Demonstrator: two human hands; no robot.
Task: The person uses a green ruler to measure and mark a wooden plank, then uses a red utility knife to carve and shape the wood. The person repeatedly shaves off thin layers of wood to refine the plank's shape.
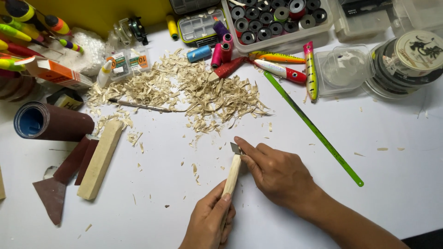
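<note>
Left hand (210, 221) gripping pale whittled wooden stick (231, 176), right hand (274, 171) pressing small grey blade (236, 148) to its tip, orange-and-white rectangular carton (55, 73) far left, pale wood shavings (203, 90) beyond

We see a hobby workbench for making fishing lures. A heap of pale wood shavings (203, 92) covers the white tabletop (392, 152), beside a roll of dark red sandpaper (50, 122) and a squared block of light wood (100, 159). Painted fish-shaped lures (281, 70), a clear plastic box of line spools (277, 20) and bright fishing floats (27, 23) line the back.
</note>
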